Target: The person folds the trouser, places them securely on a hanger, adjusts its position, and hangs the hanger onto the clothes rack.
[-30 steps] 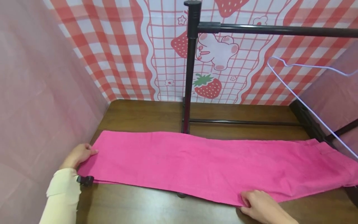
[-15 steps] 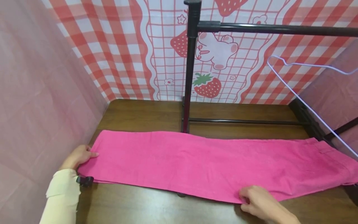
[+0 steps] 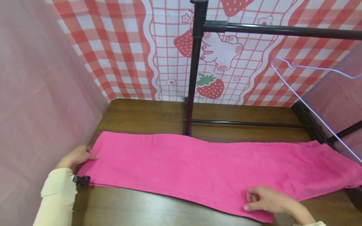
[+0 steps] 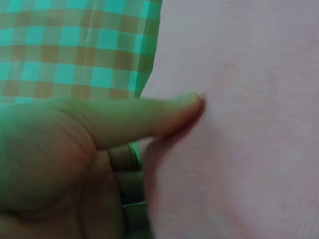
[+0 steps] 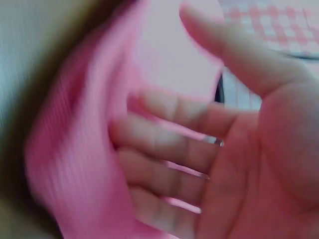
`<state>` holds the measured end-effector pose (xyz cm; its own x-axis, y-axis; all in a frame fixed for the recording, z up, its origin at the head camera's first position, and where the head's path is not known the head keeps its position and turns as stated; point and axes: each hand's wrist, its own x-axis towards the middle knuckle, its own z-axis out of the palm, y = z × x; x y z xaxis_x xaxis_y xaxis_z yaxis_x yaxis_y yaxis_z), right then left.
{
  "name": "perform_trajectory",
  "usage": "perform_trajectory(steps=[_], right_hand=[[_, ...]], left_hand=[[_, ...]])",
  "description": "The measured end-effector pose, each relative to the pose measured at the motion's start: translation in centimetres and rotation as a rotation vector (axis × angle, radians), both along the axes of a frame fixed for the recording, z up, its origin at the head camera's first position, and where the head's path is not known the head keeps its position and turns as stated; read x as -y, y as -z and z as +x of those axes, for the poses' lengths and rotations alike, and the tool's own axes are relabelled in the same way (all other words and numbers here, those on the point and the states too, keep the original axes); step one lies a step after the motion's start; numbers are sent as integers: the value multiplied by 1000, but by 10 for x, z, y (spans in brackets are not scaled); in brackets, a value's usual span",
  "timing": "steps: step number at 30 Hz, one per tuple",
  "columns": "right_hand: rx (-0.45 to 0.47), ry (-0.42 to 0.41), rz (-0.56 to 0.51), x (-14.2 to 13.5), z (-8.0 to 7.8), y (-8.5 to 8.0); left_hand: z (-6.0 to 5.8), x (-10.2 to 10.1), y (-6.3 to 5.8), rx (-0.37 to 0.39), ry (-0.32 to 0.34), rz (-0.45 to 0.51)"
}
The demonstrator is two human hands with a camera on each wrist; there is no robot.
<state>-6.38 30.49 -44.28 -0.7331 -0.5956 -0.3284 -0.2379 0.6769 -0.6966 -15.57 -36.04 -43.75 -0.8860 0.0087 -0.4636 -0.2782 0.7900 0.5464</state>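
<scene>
Pink trousers (image 3: 181, 163), folded lengthwise, lie across the table with the waistband end at the right. My left hand (image 3: 75, 156) grips the leg-hem end at the left; in the left wrist view its thumb (image 4: 144, 117) presses on top of the cloth while the other fingers go beneath it. Over the near edge, right of the middle, is my right hand (image 3: 264, 199). In the right wrist view its thumb stands apart from the cloth, and the fairly straight fingers (image 5: 159, 139) touch the blurred pink fabric (image 5: 75, 149).
A black clothes rack (image 3: 195, 72) stands on the wooden table (image 3: 135, 204) behind and partly under the trousers. At the right hangs a pale purple wire hanger (image 3: 305, 103). Pink curtain (image 3: 42, 78) closes off the left side, and a checked strawberry cloth (image 3: 121, 47) covers the back.
My right hand has loosened from the near edge of the trousers and shifted slightly right. That edge has dropped toward me, showing a corner. The left hand keeps its place on the hem.
</scene>
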Motion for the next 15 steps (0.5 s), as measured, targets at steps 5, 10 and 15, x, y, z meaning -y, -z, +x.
perform_trajectory(steps=[5, 10, 15], right_hand=[[-356, 268, 240, -40, -24, -16], [-497, 442, 400, -96, -50, -30], [-519, 655, 579, -149, -58, -37]], left_hand=[[-5, 4, -3, 15, 35, 20], [-12, 2, -8, 0, 59, 24], [-22, -3, -10, -26, 45, 39]])
